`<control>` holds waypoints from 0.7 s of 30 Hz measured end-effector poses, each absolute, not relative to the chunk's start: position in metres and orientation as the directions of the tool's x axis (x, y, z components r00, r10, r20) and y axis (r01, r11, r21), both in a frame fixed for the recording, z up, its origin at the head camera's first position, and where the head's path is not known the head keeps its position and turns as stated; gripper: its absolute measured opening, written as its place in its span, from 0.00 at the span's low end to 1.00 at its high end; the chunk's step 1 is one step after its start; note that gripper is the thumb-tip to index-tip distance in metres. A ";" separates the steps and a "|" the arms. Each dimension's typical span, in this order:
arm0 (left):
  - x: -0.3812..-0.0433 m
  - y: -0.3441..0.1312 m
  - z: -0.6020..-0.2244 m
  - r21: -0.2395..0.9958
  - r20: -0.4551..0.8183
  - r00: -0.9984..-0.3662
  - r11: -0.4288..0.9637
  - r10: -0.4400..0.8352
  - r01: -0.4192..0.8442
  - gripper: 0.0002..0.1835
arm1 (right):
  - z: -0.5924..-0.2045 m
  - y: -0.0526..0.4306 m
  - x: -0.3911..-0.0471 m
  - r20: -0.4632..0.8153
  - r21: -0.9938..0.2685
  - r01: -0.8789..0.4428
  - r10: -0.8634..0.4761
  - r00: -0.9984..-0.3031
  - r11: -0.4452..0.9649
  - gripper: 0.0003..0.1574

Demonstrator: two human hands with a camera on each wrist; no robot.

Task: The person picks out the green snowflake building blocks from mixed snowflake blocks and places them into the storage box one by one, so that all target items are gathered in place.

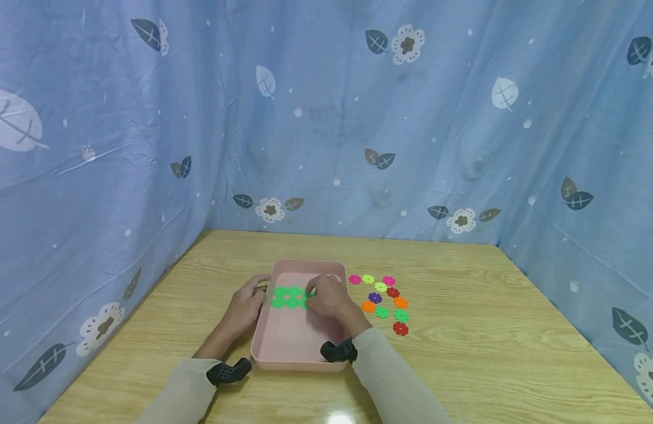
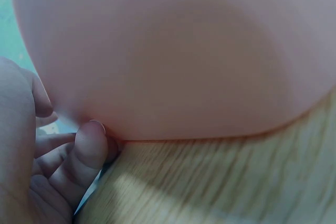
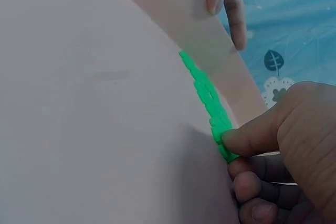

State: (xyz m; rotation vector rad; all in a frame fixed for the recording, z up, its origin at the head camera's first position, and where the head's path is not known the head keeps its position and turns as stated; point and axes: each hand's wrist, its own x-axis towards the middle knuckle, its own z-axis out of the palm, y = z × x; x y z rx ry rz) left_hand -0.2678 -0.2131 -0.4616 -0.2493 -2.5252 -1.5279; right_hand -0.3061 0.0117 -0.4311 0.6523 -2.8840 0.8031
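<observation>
A pink tray (image 1: 300,347) lies on the table with several green flower-shaped plastic discs (image 1: 287,297) inside, set in two rows. Over the right end of these rows is my right hand (image 1: 328,297), its thumb and forefinger pinching a green disc. In the right wrist view the pinched green disc (image 3: 227,139) sits at the near end of the green row, partly covered by the thumb. My left hand (image 1: 250,303) rests against the tray's left side. From the left wrist, its fingertips (image 2: 90,142) touch the tray's outer wall (image 2: 184,77).
Right of the tray, loose flower discs lie on the wooden table (image 1: 464,341): pink (image 1: 388,281), yellow (image 1: 368,278), purple (image 1: 375,298), orange (image 1: 368,307), red (image 1: 400,328) and green (image 1: 401,316). A blue patterned curtain (image 1: 326,129) surrounds the table's back and sides.
</observation>
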 end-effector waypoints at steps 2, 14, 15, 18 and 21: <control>-0.268 -0.213 -0.461 0.857 0.238 -0.970 0.458 0.051 0.235 0.27 | -0.431 0.012 -0.306 0.194 -0.463 -0.431 -0.386 -0.902 0.774 0.15; -0.269 -0.213 -0.462 0.859 0.240 -0.970 0.454 0.050 0.236 0.27 | -0.430 0.010 -0.306 0.171 -0.457 -0.414 -0.380 -0.909 0.787 0.19; -0.268 -0.213 -0.462 0.859 0.239 -0.970 0.454 0.051 0.236 0.27 | -0.431 0.010 -0.305 0.169 -0.458 -0.413 -0.379 -0.910 0.787 0.19; -0.268 -0.213 -0.462 0.859 0.238 -0.970 0.454 0.052 0.235 0.27 | -0.431 0.011 -0.306 0.173 -0.459 -0.418 -0.383 -0.908 0.784 0.19; -0.268 -0.212 -0.461 0.858 0.239 -0.970 0.455 0.054 0.236 0.27 | -0.432 0.011 -0.307 0.176 -0.460 -0.422 -0.385 -0.906 0.781 0.17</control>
